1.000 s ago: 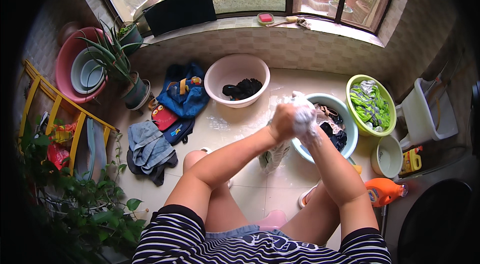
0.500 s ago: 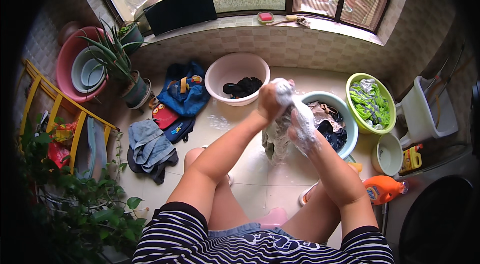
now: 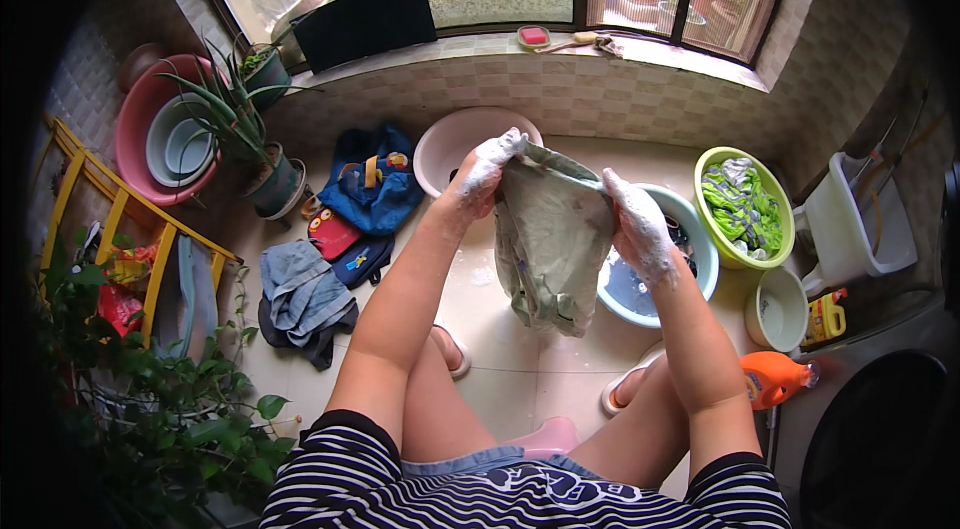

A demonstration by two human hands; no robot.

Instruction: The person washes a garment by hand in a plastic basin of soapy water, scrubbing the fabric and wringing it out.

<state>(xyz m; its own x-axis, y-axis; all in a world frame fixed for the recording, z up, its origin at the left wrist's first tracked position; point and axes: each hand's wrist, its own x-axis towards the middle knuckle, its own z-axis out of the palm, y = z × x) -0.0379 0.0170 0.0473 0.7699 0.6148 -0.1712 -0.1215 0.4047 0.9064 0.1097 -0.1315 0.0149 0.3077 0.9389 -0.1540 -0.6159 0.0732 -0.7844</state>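
I am gripping the grey-green cloth (image 3: 555, 244) by its upper corners, my left hand (image 3: 485, 172) and right hand (image 3: 643, 227) both closing on it. It is hanging above the floor (image 3: 510, 389), beside the left rim of the light-blue basin (image 3: 707, 279). White suds (image 3: 655, 247) are coating my fingers, so a slick corner could be slipping loose, dropping the wet cloth floorward.
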